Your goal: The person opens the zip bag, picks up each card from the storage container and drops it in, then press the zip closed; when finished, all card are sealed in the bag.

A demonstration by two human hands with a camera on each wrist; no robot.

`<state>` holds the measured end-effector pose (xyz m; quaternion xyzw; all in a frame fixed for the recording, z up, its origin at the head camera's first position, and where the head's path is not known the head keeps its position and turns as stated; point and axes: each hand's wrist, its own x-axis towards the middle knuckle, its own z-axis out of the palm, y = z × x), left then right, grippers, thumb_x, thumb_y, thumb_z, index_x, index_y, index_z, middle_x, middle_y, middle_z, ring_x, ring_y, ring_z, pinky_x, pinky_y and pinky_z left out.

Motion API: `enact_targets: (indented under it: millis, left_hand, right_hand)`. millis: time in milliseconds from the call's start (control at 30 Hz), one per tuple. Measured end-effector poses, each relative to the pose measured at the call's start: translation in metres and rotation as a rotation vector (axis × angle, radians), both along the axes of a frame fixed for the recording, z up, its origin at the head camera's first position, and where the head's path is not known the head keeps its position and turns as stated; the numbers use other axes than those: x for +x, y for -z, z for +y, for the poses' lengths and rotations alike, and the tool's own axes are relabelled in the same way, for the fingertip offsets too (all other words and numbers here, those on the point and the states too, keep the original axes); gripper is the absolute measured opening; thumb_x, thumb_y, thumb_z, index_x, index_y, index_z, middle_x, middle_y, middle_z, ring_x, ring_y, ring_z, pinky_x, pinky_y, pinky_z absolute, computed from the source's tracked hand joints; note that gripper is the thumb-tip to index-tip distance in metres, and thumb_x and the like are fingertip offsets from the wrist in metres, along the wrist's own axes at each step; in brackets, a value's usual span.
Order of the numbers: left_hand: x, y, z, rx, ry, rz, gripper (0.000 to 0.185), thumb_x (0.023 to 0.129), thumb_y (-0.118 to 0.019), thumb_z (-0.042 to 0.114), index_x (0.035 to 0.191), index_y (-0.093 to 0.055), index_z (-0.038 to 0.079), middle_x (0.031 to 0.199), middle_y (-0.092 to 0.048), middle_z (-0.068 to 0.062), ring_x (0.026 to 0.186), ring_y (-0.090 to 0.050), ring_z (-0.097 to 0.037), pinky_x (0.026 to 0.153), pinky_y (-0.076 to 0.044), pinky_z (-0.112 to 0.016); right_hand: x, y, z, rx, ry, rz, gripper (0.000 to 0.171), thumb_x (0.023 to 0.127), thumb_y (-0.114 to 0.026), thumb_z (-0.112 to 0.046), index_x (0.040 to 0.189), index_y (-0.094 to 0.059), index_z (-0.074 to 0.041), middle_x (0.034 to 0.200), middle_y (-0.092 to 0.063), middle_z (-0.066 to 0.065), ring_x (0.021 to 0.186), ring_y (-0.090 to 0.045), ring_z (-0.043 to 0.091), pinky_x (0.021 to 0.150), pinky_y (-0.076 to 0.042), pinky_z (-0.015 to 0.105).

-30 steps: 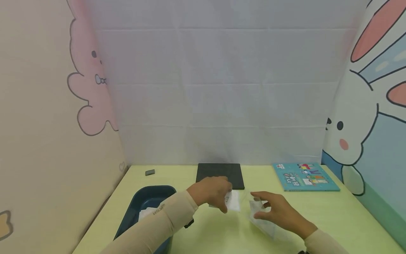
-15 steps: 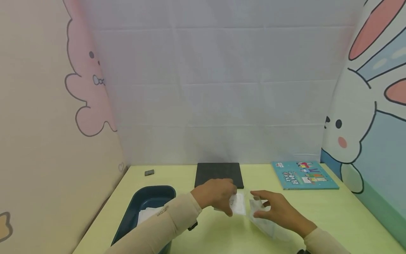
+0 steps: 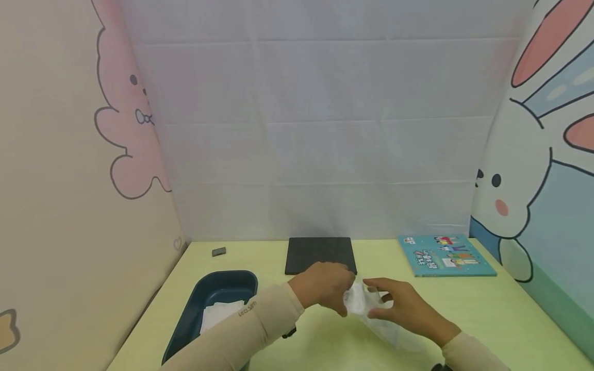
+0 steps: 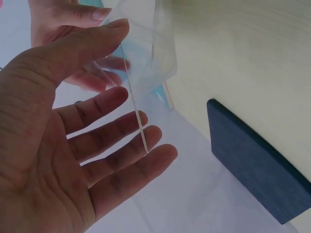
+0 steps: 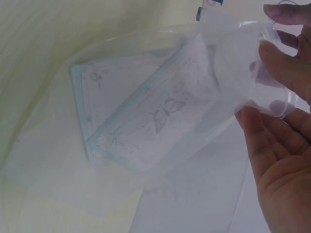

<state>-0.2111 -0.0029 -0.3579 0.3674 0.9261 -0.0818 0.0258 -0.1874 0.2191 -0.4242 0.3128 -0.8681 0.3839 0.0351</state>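
Observation:
My left hand point(image 3: 325, 288) holds a thin flat white packet point(image 3: 353, 300) between thumb and fingers at the mouth of a clear plastic bag point(image 3: 394, 330). In the left wrist view only a narrow edge crosses the fingers point(image 4: 131, 165), the thumb above it. The right hand point(image 3: 402, 309) grips the bag's mouth, its thumb and fingers curved round the film. Through the bag in the right wrist view, two overlapping white packets show; the upper packet point(image 5: 165, 111) bears a grey butterfly print and a pale blue border. Fingers partly hide the mouth.
A dark blue tray point(image 3: 185, 314) with white sheets or packets point(image 3: 218, 314) stands at the left, partly behind my left sleeve. A black flat panel point(image 3: 320, 252) lies at the back. A blue illustrated book point(image 3: 447, 257) lies back right, a small grey block point(image 3: 219, 252) back left.
My left hand has moved to the right with the white packet, bringing it to the bag's mouth. The right hand has stayed nearly in place, holding the bag.

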Motion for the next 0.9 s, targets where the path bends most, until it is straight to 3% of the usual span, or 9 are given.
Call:
enact_targets:
  millis: [233,433,533,633,800,900]
  left_hand:
    - [0.001,0.005,0.001,-0.023,0.024,0.001,0.032,0.074,-0.087,0.048,0.089,-0.073,0.023,0.085,-0.057,0.012,0.071,-0.05,-0.004,0.059,-0.046,-0.025]
    - [-0.002,0.007,-0.003,0.017,0.111,-0.074,0.036,0.075,-0.088,0.037,0.107,-0.077,0.023,0.105,-0.06,0.01,0.087,-0.054,-0.003,0.071,-0.048,-0.019]
    - [-0.003,0.007,-0.007,0.042,0.093,-0.126,0.044,0.076,-0.088,0.036,0.116,-0.074,0.026,0.115,-0.058,0.011,0.093,-0.056,-0.004,0.072,-0.05,-0.022]
    - [-0.004,0.007,-0.014,0.065,0.058,-0.147,0.041,0.076,-0.087,0.039,0.111,-0.069,0.028,0.115,-0.056,0.013,0.087,-0.055,-0.004,0.067,-0.049,-0.026]
    - [-0.006,0.003,-0.024,0.079,0.008,-0.139,0.038,0.078,-0.084,0.044,0.102,-0.06,0.026,0.103,-0.054,0.013,0.07,-0.051,-0.006,0.06,-0.045,-0.028]
    - [-0.006,0.002,-0.024,0.077,-0.016,-0.13,0.038,0.079,-0.083,0.046,0.102,-0.06,0.026,0.097,-0.054,0.013,0.068,-0.05,-0.005,0.06,-0.044,-0.028]
  right_hand:
    - [0.001,-0.001,-0.001,0.002,-0.006,-0.017,0.064,0.084,-0.082,-0.026,0.136,-0.058,0.002,0.13,-0.062,0.02,0.105,-0.066,0.029,0.079,-0.056,0.03]
    - [0.001,0.001,0.0,-0.006,0.0,-0.043,0.064,0.084,-0.083,-0.025,0.136,-0.058,0.002,0.132,-0.061,0.023,0.102,-0.067,0.031,0.078,-0.056,0.03]
    - [0.001,0.001,0.0,-0.001,0.005,-0.047,0.064,0.083,-0.083,-0.026,0.136,-0.058,0.002,0.131,-0.061,0.023,0.1,-0.068,0.029,0.077,-0.056,0.029]
    - [0.002,0.001,0.001,-0.001,0.013,-0.041,0.064,0.083,-0.084,-0.026,0.135,-0.058,0.002,0.129,-0.062,0.021,0.099,-0.068,0.027,0.077,-0.057,0.031]
    - [0.003,0.0,0.003,-0.007,0.021,-0.038,0.065,0.082,-0.084,-0.027,0.136,-0.059,0.001,0.128,-0.064,0.018,0.102,-0.067,0.027,0.078,-0.057,0.033]
    - [0.002,0.001,0.002,-0.012,0.02,-0.037,0.065,0.082,-0.084,-0.026,0.135,-0.059,0.001,0.128,-0.064,0.019,0.101,-0.067,0.028,0.078,-0.057,0.033]
